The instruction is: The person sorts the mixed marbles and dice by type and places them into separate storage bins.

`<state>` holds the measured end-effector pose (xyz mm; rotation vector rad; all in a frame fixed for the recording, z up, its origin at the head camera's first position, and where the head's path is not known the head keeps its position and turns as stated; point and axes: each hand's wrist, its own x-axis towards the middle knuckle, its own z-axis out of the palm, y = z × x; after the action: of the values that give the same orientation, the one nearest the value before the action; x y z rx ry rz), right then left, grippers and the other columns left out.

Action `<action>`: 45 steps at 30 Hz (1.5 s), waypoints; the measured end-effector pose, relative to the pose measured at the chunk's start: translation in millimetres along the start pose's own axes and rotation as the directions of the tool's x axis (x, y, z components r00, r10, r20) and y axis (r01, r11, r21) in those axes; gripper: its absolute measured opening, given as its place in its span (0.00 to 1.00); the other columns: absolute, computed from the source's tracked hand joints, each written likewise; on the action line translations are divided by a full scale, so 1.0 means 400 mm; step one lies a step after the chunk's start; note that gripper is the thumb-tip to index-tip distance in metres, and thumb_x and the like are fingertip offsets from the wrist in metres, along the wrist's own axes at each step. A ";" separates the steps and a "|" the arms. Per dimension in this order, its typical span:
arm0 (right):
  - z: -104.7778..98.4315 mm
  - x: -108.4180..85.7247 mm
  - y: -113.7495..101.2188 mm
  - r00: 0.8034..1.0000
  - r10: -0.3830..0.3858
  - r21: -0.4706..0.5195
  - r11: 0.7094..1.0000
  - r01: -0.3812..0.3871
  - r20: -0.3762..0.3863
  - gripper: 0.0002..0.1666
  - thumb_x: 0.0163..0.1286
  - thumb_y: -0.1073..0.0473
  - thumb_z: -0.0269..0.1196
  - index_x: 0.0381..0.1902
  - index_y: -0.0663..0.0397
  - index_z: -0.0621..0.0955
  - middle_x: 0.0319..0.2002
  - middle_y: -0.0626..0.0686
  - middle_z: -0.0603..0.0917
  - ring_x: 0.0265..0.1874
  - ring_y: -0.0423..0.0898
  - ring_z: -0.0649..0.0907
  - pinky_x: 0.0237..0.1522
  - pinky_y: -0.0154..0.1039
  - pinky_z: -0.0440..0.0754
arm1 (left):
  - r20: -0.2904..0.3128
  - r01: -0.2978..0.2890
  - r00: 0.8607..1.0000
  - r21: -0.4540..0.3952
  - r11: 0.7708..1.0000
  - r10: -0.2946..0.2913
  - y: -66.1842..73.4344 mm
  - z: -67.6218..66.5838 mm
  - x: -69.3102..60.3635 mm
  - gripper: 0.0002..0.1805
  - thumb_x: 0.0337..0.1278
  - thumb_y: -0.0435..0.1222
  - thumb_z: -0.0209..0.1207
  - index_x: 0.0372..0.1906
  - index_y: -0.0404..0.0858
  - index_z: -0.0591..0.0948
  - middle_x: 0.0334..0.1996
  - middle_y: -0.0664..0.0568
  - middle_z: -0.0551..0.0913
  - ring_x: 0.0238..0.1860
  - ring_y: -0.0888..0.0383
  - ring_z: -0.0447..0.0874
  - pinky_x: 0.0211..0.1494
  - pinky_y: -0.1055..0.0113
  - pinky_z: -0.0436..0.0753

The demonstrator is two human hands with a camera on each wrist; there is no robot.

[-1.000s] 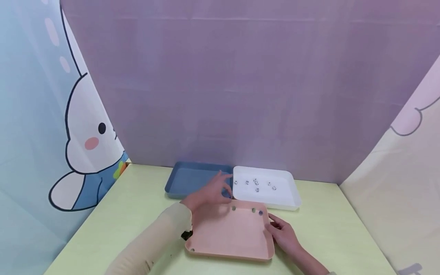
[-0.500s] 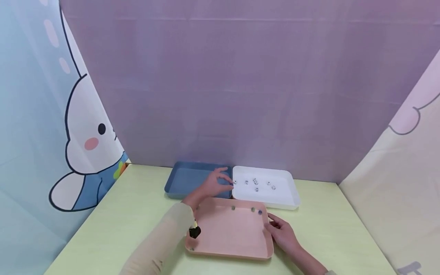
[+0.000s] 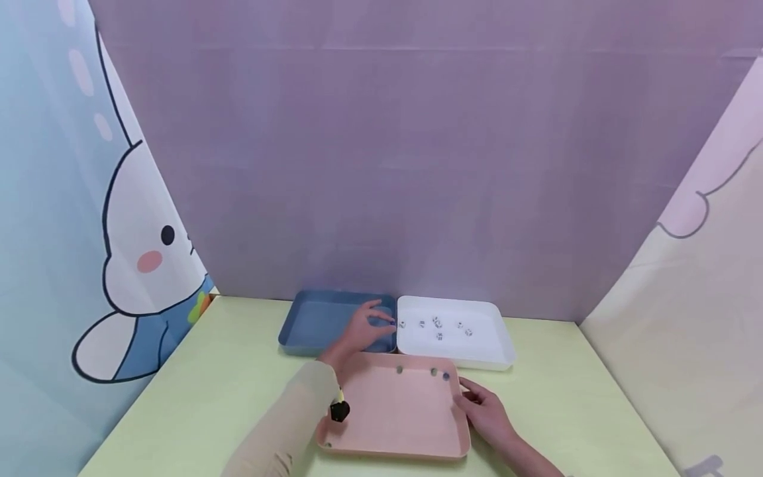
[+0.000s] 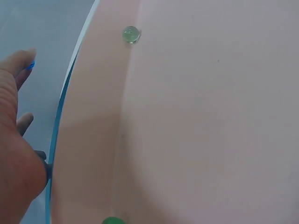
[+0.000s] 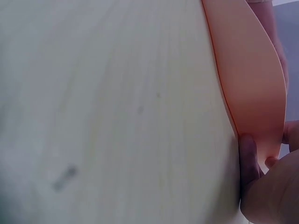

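Observation:
Near the border between the blue tray point(image 3: 301, 343) and the white tray point(image 3: 485, 358), my left hand point(image 3: 357, 331) pinches a small blue marble point(image 4: 31, 65) between thumb and fingertip; its other fingers spread loosely. My right hand point(image 3: 491, 417) grips the right wall of the pink tray point(image 3: 399, 414), thumb at the rim and fingers outside, as the right wrist view also shows. Inside the pink tray, clear greenish marbles point(image 4: 131, 34) and a bluish marble point(image 3: 446, 375) lie along the far edge. Another small marble point(image 3: 328, 445) sits in its near left corner.
In the white tray lie several small whitish pieces with dark marks point(image 3: 439, 336), too small to tell their kind. All three trays stand close together on a pale yellow table point(image 3: 566, 397). A purple cloth backdrop point(image 3: 381, 165) rises behind, with printed cloth on both sides.
My left hand has moved away from the pink tray's far edge to the border of the blue and white trays, with the blue marble. My right hand has stayed on the pink tray.

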<state>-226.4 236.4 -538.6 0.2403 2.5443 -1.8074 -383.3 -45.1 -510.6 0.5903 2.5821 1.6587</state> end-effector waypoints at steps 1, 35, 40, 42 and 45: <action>0.001 0.000 0.000 1.000 0.002 0.003 1.000 -0.002 0.000 0.28 0.65 0.63 0.64 0.63 0.63 0.75 0.37 0.55 0.80 0.31 0.46 0.79 0.27 0.34 0.80 | -0.004 -0.006 1.000 -0.011 1.000 0.006 -0.003 0.002 -0.002 0.09 0.55 0.47 0.68 0.37 0.47 0.89 0.72 0.43 0.60 0.72 0.41 0.51 0.64 0.37 0.62; 0.001 -0.004 -0.005 1.000 0.003 -0.001 1.000 -0.003 -0.010 0.28 0.65 0.63 0.64 0.63 0.64 0.74 0.36 0.54 0.81 0.31 0.46 0.79 0.27 0.35 0.80 | -0.007 -0.084 0.996 0.103 0.991 0.085 -0.002 0.027 -0.007 0.04 0.61 0.40 0.65 0.33 0.47 0.88 0.62 0.41 0.73 0.64 0.44 0.67 0.60 0.44 0.72; 0.001 -0.004 -0.001 1.000 -0.004 0.004 1.000 0.004 -0.007 0.29 0.66 0.62 0.65 0.63 0.65 0.74 0.35 0.54 0.81 0.30 0.45 0.79 0.27 0.35 0.80 | 0.022 -0.102 0.995 0.160 0.982 0.100 0.014 0.026 -0.009 0.04 0.60 0.39 0.65 0.32 0.47 0.88 0.61 0.41 0.75 0.63 0.45 0.69 0.61 0.45 0.72; 0.001 -0.003 0.001 1.000 -0.003 0.005 1.000 0.003 -0.007 0.29 0.66 0.62 0.65 0.63 0.64 0.74 0.36 0.54 0.81 0.30 0.45 0.79 0.27 0.35 0.80 | 0.036 -0.109 0.994 0.195 0.975 0.104 0.018 0.025 -0.010 0.04 0.60 0.39 0.65 0.32 0.47 0.87 0.60 0.42 0.75 0.63 0.46 0.69 0.61 0.46 0.71; 0.000 -0.001 0.000 1.000 -0.002 -0.003 1.000 0.002 -0.006 0.29 0.66 0.62 0.64 0.63 0.64 0.74 0.36 0.54 0.81 0.31 0.45 0.79 0.28 0.35 0.80 | 0.065 -0.136 0.990 0.258 0.956 0.123 0.027 0.022 -0.009 0.03 0.59 0.38 0.66 0.31 0.47 0.88 0.58 0.43 0.77 0.62 0.48 0.70 0.63 0.48 0.71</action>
<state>-226.0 236.4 -538.5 0.2442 2.5517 -1.8067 -374.8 -34.6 -505.6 0.8175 2.8039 1.3192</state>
